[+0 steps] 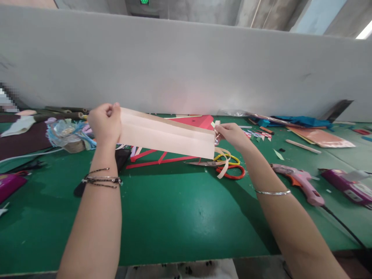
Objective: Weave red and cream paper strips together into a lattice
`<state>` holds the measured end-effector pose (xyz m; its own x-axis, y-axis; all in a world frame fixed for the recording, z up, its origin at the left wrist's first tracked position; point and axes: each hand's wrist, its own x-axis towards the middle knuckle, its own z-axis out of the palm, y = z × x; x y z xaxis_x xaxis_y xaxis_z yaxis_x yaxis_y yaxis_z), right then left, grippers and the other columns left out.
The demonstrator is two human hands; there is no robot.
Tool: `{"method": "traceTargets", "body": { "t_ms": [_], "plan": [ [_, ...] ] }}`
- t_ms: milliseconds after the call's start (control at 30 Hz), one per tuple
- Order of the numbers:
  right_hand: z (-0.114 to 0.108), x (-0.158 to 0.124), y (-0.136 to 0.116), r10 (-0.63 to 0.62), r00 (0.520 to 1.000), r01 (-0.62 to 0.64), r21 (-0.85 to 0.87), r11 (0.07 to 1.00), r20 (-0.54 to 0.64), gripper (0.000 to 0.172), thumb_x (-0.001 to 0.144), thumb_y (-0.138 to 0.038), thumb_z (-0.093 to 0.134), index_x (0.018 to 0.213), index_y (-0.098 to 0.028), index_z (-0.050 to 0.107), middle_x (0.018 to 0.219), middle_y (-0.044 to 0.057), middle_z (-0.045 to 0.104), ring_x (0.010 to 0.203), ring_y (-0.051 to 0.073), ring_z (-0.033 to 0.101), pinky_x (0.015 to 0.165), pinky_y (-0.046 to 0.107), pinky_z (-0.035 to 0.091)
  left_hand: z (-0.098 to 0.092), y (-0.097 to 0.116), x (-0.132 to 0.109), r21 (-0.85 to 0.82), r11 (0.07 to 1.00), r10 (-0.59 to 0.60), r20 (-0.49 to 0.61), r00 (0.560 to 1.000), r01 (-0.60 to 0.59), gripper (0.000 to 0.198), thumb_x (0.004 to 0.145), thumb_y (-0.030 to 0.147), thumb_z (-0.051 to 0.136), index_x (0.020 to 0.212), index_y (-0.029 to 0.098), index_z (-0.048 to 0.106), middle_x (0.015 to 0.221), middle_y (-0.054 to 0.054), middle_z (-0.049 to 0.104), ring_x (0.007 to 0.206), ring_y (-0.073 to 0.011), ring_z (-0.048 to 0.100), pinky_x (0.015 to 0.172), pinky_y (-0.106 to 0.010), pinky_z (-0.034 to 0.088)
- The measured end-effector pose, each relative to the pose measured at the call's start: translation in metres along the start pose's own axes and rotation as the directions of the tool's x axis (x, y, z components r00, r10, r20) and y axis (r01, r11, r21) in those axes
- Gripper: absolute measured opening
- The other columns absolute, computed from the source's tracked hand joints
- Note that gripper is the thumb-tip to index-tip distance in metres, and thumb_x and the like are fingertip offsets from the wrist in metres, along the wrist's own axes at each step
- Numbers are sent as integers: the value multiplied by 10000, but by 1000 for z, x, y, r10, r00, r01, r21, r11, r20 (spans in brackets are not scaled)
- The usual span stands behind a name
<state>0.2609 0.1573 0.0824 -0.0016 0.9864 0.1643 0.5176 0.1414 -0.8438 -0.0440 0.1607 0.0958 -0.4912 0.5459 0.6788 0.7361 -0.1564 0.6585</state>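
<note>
Gripping the left end of a folded pale-pink paper point(165, 133) in the closed left hand point(105, 123) and pinching its right end between fingertips of the right hand point(232, 135), holding it stretched above the green table point(180, 217). Lying just beyond, under its right end, red- and yellow-handled scissors point(229, 170), a pink glue gun point(299, 182) to the right. Farther back, showing a red card point(200, 122) marked perhaps with a letter, a grey partition point(186, 66) and an unreadable green lit sign point(144, 2).

Your long, pale pink paper strip point(167, 133), folded lengthwise with one crease along its middle, hangs in the air, pinched at either end by your left hand point(105, 123) and right hand point(231, 135), sloping slightly down rightward.
</note>
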Motion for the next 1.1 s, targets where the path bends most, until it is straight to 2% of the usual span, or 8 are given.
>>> {"method": "traceTargets", "body": {
  "t_ms": [200, 433, 600, 733, 833, 967, 1100],
  "plan": [
    [-3, -6, -5, -94, 989, 110, -143, 984, 115, 261, 747, -300, 500, 534, -150, 518, 516, -8, 514, 508, 85, 461, 518, 216, 335, 1, -2, 1, -8, 1000, -10, -6, 1000, 10, 315, 752, 174, 488, 463, 166, 361, 406, 81, 219, 431, -71, 226, 456, -214, 171],
    [-3, -7, -8, -119, 986, 144, -238, 960, 116, 278, 748, -250, 435, 496, -154, 502, 517, -5, 514, 512, 86, 449, 530, 220, 321, -1, -1, 1, -2, 1000, -29, 10, 1000, 29, 328, 751, 174, 489, 454, 171, 351, 404, 78, 227, 437, -75, 232, 464, -224, 178],
    [3, -4, -4, -104, 989, 123, -200, 972, 102, 290, 755, -287, 410, 509, -157, 492, 507, -1, 505, 508, 93, 448, 533, 224, 327, -2, 1, 1, -2, 1000, -30, 8, 1000, 30, 325, 751, 173, 484, 458, 172, 345, 420, 75, 220, 442, -78, 228, 466, -229, 177],
    [4, -3, -3, -178, 973, 212, -261, 942, 148, 275, 712, -308, 497, 489, -171, 410, 487, -33, 429, 487, 75, 366, 499, 223, 268, -2, 2, 0, -10, 999, -39, 1, 999, 39, 312, 748, 162, 489, 466, 172, 357, 415, 74, 235, 446, -79, 238, 468, -227, 186],
    [3, -4, -4, -192, 974, 222, -327, 919, 122, 281, 734, -282, 472, 480, -167, 436, 481, -29, 443, 474, 73, 343, 496, 231, 251, -2, 2, 0, -5, 999, -49, 0, 999, 49, 322, 751, 159, 491, 463, 172, 346, 419, 76, 223, 446, -77, 227, 466, -228, 182],
    [2, -3, -5, -145, 988, 153, -341, 928, 48, 295, 755, -243, 438, 495, -152, 543, 542, 13, 576, 515, 93, 447, 532, 230, 299, -2, 1, 0, 7, 999, -46, 1, 999, 46, 316, 756, 164, 488, 469, 170, 357, 415, 77, 221, 443, -77, 230, 463, -229, 176],
    [2, -2, -4, -120, 993, 112, -310, 944, -8, 315, 748, -248, 453, 467, -152, 558, 508, 13, 590, 496, 98, 474, 530, 227, 321, -1, 1, 0, -9, 999, -35, -4, 999, 35, 295, 751, 175, 484, 479, 171, 369, 414, 78, 234, 440, -76, 236, 462, -227, 181]
  ]
}}
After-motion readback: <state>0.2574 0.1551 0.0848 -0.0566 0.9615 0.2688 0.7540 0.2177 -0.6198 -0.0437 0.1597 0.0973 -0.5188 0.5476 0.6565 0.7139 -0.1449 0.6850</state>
